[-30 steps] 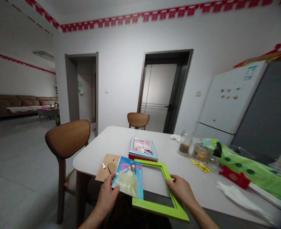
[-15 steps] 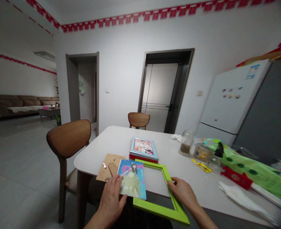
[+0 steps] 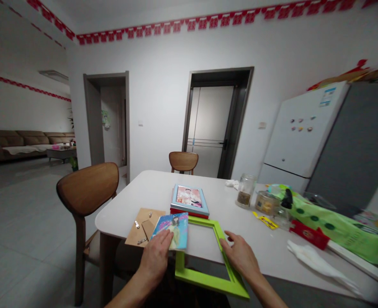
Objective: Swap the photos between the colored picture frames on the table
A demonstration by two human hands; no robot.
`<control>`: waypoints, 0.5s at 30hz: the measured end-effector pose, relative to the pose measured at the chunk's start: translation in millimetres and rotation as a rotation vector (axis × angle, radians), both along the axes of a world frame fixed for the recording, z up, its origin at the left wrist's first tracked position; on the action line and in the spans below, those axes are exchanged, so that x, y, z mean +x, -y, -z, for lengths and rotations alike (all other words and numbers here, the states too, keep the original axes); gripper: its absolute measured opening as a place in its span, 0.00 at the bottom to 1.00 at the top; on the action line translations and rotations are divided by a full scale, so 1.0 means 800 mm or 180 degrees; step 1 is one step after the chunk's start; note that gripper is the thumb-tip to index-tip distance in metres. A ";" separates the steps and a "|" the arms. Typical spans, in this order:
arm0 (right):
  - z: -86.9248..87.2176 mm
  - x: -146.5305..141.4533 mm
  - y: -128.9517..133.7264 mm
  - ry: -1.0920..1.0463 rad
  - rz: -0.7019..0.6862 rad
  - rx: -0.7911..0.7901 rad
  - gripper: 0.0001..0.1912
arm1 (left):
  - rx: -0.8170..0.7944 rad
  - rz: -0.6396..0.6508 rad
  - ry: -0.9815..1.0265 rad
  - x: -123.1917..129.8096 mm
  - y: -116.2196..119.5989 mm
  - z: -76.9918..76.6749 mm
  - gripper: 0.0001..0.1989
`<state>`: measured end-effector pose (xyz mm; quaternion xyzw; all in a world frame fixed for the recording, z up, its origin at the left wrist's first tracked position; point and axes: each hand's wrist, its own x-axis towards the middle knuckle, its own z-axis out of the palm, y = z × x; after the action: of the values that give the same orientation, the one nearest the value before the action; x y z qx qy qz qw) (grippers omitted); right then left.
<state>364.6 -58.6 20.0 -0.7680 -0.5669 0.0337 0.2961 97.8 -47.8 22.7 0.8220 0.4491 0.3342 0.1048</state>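
Note:
A picture of a figure in a pale dress on blue lies over the left side of a green frame and partly over a brown backing board. My left hand rests on the picture's lower left part, its fingers close together. The green frame overhangs the table's near edge. At its right side is my right hand, thumb and forefinger apart, the other fingertips hidden behind the hand. Beyond the green frame, a light blue frame with a photo sits on top of something red.
On the white table, the right side holds a glass jar, a lower jar, a yellow packet, a red item, a green bag and white tissue. Wooden chairs stand left and behind.
My left hand has moved up onto the picture, which has shifted away from me over the frame and board. My right hand's thumb and forefinger have lifted slightly. The view has turned a little.

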 end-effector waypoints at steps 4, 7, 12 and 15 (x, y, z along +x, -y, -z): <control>-0.016 -0.030 0.004 -0.0913 -0.0402 0.0638 0.20 | -0.0323 -0.0041 0.1741 0.001 -0.002 -0.037 0.17; -0.020 -0.066 0.005 -0.2357 -0.0669 0.0128 0.21 | -0.1019 0.0154 0.3216 0.026 0.008 -0.050 0.18; -0.018 -0.104 0.006 -0.4213 -0.0895 0.0096 0.19 | -0.1880 0.0637 0.4388 0.078 0.031 -0.033 0.24; -0.026 -0.095 0.006 -0.4139 -0.0824 0.0629 0.20 | -0.2052 0.0756 0.4258 0.084 0.031 -0.017 0.26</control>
<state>288.9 -63.0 41.0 -0.4865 -0.3611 0.4727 0.6399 165.3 -72.9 36.6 0.4150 0.2736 0.6007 0.6262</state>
